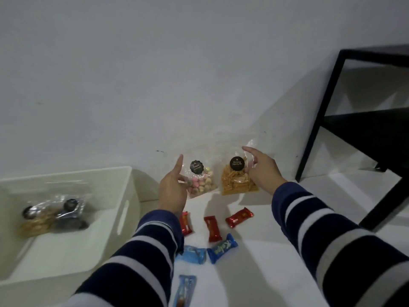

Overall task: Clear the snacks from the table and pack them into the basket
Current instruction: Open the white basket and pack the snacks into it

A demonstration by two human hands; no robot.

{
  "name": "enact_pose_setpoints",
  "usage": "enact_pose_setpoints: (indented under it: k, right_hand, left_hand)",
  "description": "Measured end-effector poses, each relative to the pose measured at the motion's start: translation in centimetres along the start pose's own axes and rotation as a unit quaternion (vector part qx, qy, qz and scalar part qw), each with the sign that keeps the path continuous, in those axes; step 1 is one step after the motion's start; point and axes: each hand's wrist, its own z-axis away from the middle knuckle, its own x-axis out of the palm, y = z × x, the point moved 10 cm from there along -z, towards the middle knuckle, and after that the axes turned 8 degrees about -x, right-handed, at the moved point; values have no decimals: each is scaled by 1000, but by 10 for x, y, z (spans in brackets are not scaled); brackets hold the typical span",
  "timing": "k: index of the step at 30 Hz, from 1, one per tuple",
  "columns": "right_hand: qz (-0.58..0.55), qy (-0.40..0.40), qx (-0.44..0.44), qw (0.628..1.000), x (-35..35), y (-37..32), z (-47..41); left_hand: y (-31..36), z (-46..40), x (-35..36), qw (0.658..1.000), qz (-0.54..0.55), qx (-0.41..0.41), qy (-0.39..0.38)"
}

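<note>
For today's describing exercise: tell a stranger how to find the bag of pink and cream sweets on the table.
Start at the white basket on the left and look just past its far right corner, by the wall. Two clear bags with round black labels stand there, a hand reaching toward each. The bag of sweets is the left one, holding round pink and cream pieces, whereas its neighbour holds orange sticks.

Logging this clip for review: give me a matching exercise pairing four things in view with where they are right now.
Things:
1. basket
2. bag of orange sticks
3. bag of pink and yellow sweets
4. dark blue wrapper

Places:
A. in front of the left hand
B. nearest of these four to the camera, below the red wrappers
C. far left, already holding clear bags
D. in front of the right hand

Pairs: 1-C, 2-D, 3-A, 4-B
</note>
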Motion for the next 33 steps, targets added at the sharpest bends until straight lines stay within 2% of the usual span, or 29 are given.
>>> enact_pose_setpoints:
  k: [8,14,17,21,24,26,33]
  right_hand:
    - [14,-24,-90,996,48,-164,30]
    - [68,-61,-131,987,126,-260,59]
    - [110,-79,-136,981,173,-289,70]
    - [204,-115,-131,963,241,-301,79]
    - [236,-133,-111,956,286,-288,81]
    - [243,-127,-91,958,305,-273,75]
    - [186,-104,15,977,346,-215,46]
  left_hand:
    - [-5,4,-174,999,38,9,34]
    - [-74,9,-277,998,3,-44,52]
    - [-123,8,-306,995,-7,-91,36]
    - [-170,-9,-331,989,-87,-114,40]
    - [-179,-27,-324,984,-142,-108,16]
    - [-180,-42,-313,980,-171,-99,-1]
    - [-209,-78,-256,975,-173,-131,-48]
